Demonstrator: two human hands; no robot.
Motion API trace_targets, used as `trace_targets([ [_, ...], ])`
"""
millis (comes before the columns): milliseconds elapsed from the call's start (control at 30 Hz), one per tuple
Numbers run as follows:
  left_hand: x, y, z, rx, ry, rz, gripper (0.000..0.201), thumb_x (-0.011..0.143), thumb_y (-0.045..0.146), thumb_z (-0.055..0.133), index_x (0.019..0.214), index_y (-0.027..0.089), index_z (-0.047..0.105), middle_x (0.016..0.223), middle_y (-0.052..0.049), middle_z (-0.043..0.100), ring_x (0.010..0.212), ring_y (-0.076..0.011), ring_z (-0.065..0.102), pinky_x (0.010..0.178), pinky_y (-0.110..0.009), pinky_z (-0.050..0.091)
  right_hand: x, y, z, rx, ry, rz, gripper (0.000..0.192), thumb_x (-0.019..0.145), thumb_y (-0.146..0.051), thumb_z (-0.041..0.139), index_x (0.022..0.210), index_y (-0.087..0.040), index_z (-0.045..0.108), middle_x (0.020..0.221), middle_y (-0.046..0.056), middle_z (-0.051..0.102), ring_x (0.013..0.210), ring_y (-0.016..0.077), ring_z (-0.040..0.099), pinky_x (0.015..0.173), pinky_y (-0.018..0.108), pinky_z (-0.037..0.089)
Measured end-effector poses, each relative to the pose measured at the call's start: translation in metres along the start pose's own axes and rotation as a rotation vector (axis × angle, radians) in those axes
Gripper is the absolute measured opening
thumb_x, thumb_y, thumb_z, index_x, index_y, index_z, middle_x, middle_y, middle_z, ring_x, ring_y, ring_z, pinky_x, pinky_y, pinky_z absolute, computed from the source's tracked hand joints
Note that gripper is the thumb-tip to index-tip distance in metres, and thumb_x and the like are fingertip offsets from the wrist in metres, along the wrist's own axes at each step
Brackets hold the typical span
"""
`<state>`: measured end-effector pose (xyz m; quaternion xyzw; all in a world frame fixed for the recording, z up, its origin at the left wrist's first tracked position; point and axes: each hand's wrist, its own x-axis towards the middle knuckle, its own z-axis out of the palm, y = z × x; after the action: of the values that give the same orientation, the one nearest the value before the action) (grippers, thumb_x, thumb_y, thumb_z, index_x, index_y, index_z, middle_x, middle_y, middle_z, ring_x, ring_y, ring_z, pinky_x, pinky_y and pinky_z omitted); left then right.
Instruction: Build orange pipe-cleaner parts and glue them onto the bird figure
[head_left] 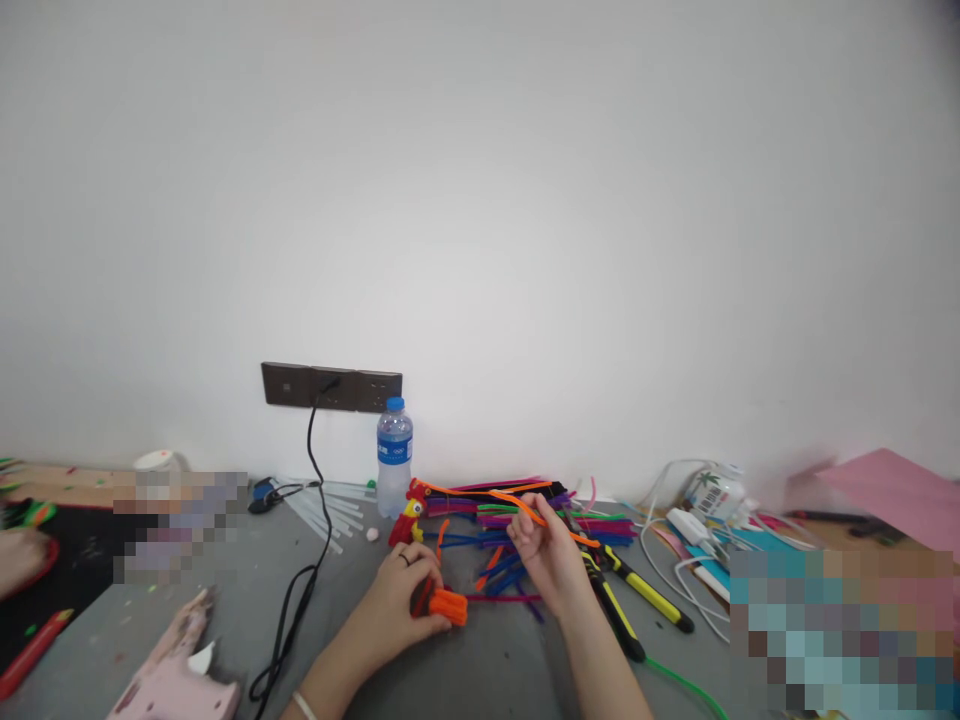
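My left hand (401, 592) rests low on the grey table and grips a small bundle of orange and red pipe cleaner (442, 604). My right hand (546, 548) is raised a little above the table, fingers closed on a long orange pipe cleaner (510, 497) that arcs left toward a red and yellow pipe-cleaner figure (407, 522). Behind both hands lies a pile of several coloured pipe cleaners (517, 520).
A water bottle (394, 470) stands by the wall sockets (331, 387); a black cable (300, 590) runs forward. A pink glue gun (176, 665) lies front left, clear glue sticks (330, 510) behind. Yellow-black tools (637, 590), white cables and a pink sheet (892, 490) sit right. Another person's hand (19, 560) is far left.
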<state>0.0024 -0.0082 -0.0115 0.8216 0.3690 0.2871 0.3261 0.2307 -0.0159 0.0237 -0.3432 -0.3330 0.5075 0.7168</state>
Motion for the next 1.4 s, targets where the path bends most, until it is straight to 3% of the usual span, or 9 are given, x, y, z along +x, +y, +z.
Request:
trace_targets([
  [100, 0.001, 0.004, 0.0, -0.077, 0.069, -0.014, 0.024, 0.065, 0.02, 0.076, 0.085, 0.021, 0.063, 0.096, -0.003, 0.065, 0.093, -0.0234, 0.057, 0.084, -0.031, 0.042, -0.003, 0.004, 0.004, 0.003, -0.033, 0.102, 0.034, 0.068, -0.049, 0.077, 0.081, -0.02, 0.065, 0.065, -0.001, 0.064, 0.06, 0.0155, 0.06, 0.064, 0.031, 0.05],
  [267, 0.004, 0.005, -0.001, -0.267, 0.17, -0.059, 0.016, 0.073, 0.024, 0.07, 0.086, 0.018, 0.062, 0.083, -0.002, 0.068, 0.08, -0.0205, 0.061, 0.073, -0.028, 0.043, -0.011, 0.014, 0.013, -0.027, -0.164, 0.234, 0.032, 0.061, -0.034, 0.086, 0.083, -0.017, 0.07, 0.078, 0.004, 0.072, 0.076, 0.0172, 0.066, 0.079, 0.032, 0.049],
  [400, 0.007, -0.002, 0.0, -0.463, 0.214, -0.071, 0.025, 0.074, 0.032, 0.071, 0.09, 0.016, 0.063, 0.085, -0.004, 0.069, 0.079, -0.0203, 0.062, 0.065, -0.026, 0.044, -0.014, 0.022, 0.02, -0.113, -0.227, 0.23, 0.031, 0.063, -0.035, 0.084, 0.083, -0.016, 0.069, 0.073, 0.003, 0.07, 0.067, 0.0153, 0.062, 0.067, 0.028, 0.047],
  [600, 0.008, -0.005, 0.0, -0.622, 0.243, -0.088, 0.032, 0.071, 0.038, 0.075, 0.09, 0.015, 0.065, 0.083, -0.005, 0.069, 0.077, -0.0197, 0.063, 0.069, -0.027, 0.048, -0.015, 0.027, 0.023, -0.24, -0.303, 0.214, 0.03, 0.066, -0.041, 0.08, 0.073, -0.018, 0.062, 0.057, -0.005, 0.056, 0.046, 0.0074, 0.038, 0.043, 0.019, 0.029],
  [767, 0.008, -0.001, -0.002, -0.618, 0.242, -0.1, 0.036, 0.068, 0.042, 0.076, 0.09, 0.015, 0.067, 0.083, -0.005, 0.069, 0.075, -0.0202, 0.063, 0.069, -0.028, 0.049, -0.021, 0.021, 0.03, -0.342, -0.353, 0.18, 0.029, 0.067, -0.042, 0.078, 0.074, -0.018, 0.063, 0.071, -0.001, 0.061, 0.052, 0.0093, 0.045, 0.044, 0.019, 0.029],
  [900, 0.007, 0.001, -0.002, -0.6, 0.239, -0.081, 0.034, 0.07, 0.042, 0.075, 0.088, 0.015, 0.067, 0.082, -0.006, 0.07, 0.076, -0.0207, 0.064, 0.07, -0.028, 0.049, -0.025, 0.014, 0.038, -0.407, -0.389, 0.165, 0.029, 0.067, -0.044, 0.078, 0.072, -0.019, 0.063, 0.067, -0.002, 0.059, 0.052, 0.0103, 0.044, 0.045, 0.02, 0.029],
  [1167, 0.008, 0.005, 0.0, -0.799, 0.211, -0.124, 0.038, 0.069, 0.045, 0.076, 0.089, 0.015, 0.064, 0.083, -0.005, 0.072, 0.076, -0.0202, 0.066, 0.07, -0.029, 0.053, -0.025, 0.006, 0.036, -0.535, -0.448, 0.128, 0.027, 0.074, -0.043, 0.073, 0.072, -0.018, 0.063, 0.067, -0.002, 0.059, 0.05, 0.0096, 0.042, 0.046, 0.021, 0.03],
  [1400, 0.008, 0.008, -0.001, -0.846, 0.203, -0.147, 0.04, 0.065, 0.045, 0.08, 0.088, 0.016, 0.065, 0.079, -0.004, 0.073, 0.07, -0.0187, 0.066, 0.064, -0.028, 0.053, -0.024, 0.009, 0.036, -0.538, -0.462, 0.069, 0.024, 0.075, -0.041, 0.072, 0.071, -0.019, 0.063, 0.068, -0.001, 0.059, 0.057, 0.013, 0.051, 0.053, 0.024, 0.038],
])
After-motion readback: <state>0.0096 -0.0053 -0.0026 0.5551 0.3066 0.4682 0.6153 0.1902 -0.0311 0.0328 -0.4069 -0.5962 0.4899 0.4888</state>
